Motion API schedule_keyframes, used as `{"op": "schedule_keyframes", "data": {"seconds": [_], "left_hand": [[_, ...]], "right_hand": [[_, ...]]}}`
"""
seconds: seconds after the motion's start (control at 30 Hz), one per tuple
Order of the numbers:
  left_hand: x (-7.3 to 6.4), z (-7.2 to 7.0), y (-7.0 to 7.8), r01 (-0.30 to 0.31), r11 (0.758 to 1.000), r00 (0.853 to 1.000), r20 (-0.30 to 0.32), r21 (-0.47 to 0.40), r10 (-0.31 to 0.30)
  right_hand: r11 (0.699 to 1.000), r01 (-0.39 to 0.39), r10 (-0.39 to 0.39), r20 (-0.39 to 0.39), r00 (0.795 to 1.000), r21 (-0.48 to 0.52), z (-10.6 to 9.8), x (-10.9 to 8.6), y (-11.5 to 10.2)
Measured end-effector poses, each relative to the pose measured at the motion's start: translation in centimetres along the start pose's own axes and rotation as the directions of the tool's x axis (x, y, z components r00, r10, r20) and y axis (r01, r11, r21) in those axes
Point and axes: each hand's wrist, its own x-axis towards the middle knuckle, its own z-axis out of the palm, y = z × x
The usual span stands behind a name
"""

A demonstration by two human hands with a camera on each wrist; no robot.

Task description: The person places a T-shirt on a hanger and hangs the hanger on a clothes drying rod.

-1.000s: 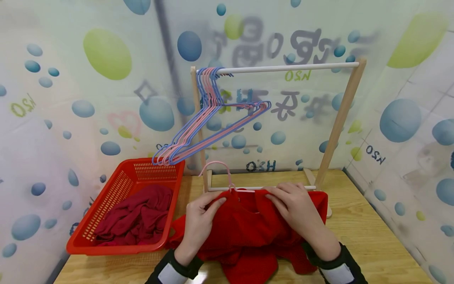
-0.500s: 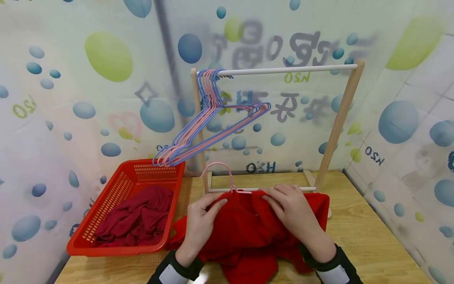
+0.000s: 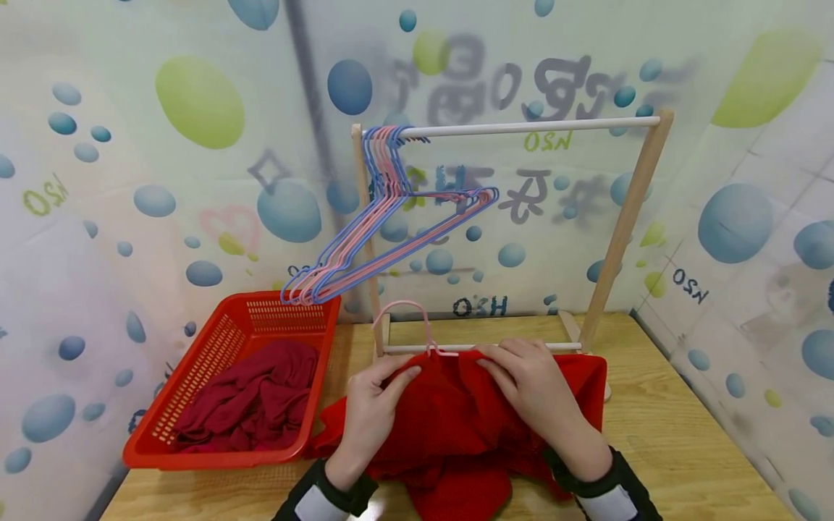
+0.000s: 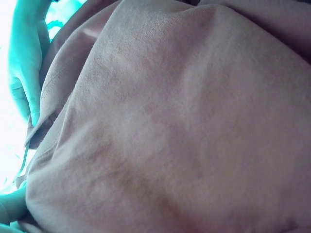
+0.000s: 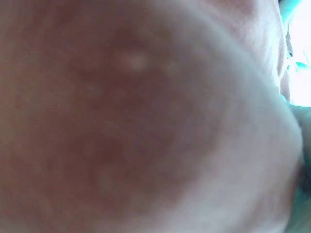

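Note:
In the head view a red knitted garment (image 3: 449, 427) hangs from both hands, its lower folds lying over the table. My left hand (image 3: 371, 412) pinches the neckline's left side between thumb and fingers. On the other side of the neckline my right hand (image 3: 537, 391) pinches the fabric the same way. A pink hanger (image 3: 426, 325) sits inside the collar; its hook rises above the neckline, and most of its arms are hidden by the cloth. Garment fabric (image 4: 170, 116) fills most of the left wrist view, and blurred cloth (image 5: 146, 126) fills the right wrist view.
A wooden rack (image 3: 625, 224) with a white rail (image 3: 521, 128) stands behind the garment. Several blue and pink hangers (image 3: 384, 217) hang at the rail's left end. To the left, a red basket (image 3: 224, 318) on the wooden table (image 3: 671, 427) holds dark red cloth (image 3: 254, 398).
The right hand has shifted slightly left along the neckline, and less of the pink hanger's arm shows above the collar. The hook has moved a little to the right.

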Motion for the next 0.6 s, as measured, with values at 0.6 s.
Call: {"op": "schedule_keyframes", "data": {"seconds": [0.6], "left_hand": [[0.04, 0.17, 0.10, 0.006, 1.000, 1.000, 0.006, 0.005, -0.006]], "right_hand": [[1.000, -0.021, 0.021, 0.013, 1.000, -0.003, 0.23, 0.07, -0.33]]}}
